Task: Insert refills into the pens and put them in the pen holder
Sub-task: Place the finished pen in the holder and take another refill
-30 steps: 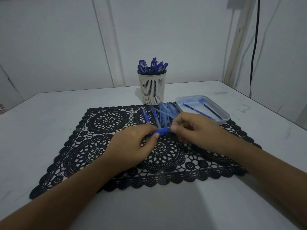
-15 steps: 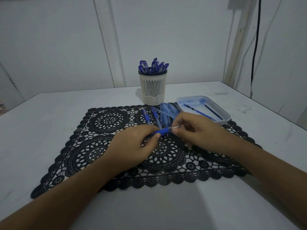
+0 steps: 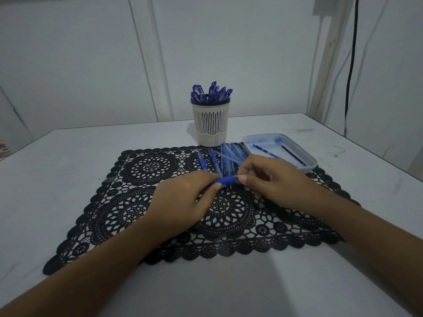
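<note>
The left hand (image 3: 183, 202) grips a pen (image 3: 225, 180) over the middle of the mat (image 3: 146, 170), thumb and fingers curled round its blue sleeve, so that the pen lies nearly level between the two hands. The right hand (image 3: 272, 179) meets it from the other side, with thumb and forefinger pinched on the pen's right end and the other fingers curled loosely behind; what exactly sits between those fingertips is too small to tell. Just behind the hands a heap of pens (image 3: 230, 154) lies on the mat's far edge, fanned out, with two more pens (image 3: 201, 161) a little to its left, each with a blue sleeve. The holder (image 3: 211, 121), pale and slotted, stands upright on the table (image 3: 57, 161) just beyond the mat and is packed with capped pens (image 3: 211, 93) that stick out above its dark rim. To the right of the heap a shallow tray (image 3: 309, 160) rests with one corner on the mat, and two refills (image 3: 266, 151) lie slantwise in it. A black cable (image 3: 351, 65) hangs down the wall at the far right.
</note>
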Action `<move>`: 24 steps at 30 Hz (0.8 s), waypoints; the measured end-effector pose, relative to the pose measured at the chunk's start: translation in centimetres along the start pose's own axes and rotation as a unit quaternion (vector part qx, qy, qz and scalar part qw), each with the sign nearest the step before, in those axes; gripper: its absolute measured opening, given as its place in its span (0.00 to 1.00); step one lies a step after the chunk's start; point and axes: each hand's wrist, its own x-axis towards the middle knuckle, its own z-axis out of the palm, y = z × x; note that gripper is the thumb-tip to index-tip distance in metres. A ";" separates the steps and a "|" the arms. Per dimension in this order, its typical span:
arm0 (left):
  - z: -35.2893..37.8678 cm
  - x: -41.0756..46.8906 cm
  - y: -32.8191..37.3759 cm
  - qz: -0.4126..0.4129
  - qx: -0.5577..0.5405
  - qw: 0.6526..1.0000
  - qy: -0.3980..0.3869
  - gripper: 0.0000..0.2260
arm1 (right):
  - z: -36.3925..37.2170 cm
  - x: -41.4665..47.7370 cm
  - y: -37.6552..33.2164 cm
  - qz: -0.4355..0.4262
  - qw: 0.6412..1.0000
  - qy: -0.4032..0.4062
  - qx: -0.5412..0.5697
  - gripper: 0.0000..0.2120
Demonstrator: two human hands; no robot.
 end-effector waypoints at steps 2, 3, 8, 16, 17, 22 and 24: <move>0.0 0.0 -0.1 -0.015 -0.003 1.000 -0.001 0.15 | -0.1 0.1 0.2 0.014 1.000 0.008 -0.004 0.04; -0.1 0.0 -0.2 -0.024 -0.003 1.000 -0.004 0.16 | -0.2 0.2 0.3 0.024 0.999 0.010 -0.023 0.07; -0.2 0.1 -0.9 -0.063 -0.019 0.998 -0.016 0.20 | -0.6 0.1 1.2 0.013 0.946 -0.046 -0.321 0.17; -0.2 0.0 -0.9 -0.050 -0.011 0.998 -0.033 0.19 | -0.5 0.0 0.6 0.013 0.975 0.018 -0.219 0.05; -0.3 0.0 -0.9 -0.051 -0.009 0.998 -0.039 0.18 | -0.6 0.1 0.6 0.032 0.984 0.030 -0.170 0.05; -0.4 0.0 -1.0 -0.063 -0.015 0.996 -0.054 0.17 | -1.1 0.3 0.6 0.055 0.998 0.036 -0.015 0.04; -0.4 0.0 -0.9 -0.063 -0.018 0.996 -0.057 0.16 | -1.2 0.3 0.6 0.053 0.998 0.024 -0.006 0.04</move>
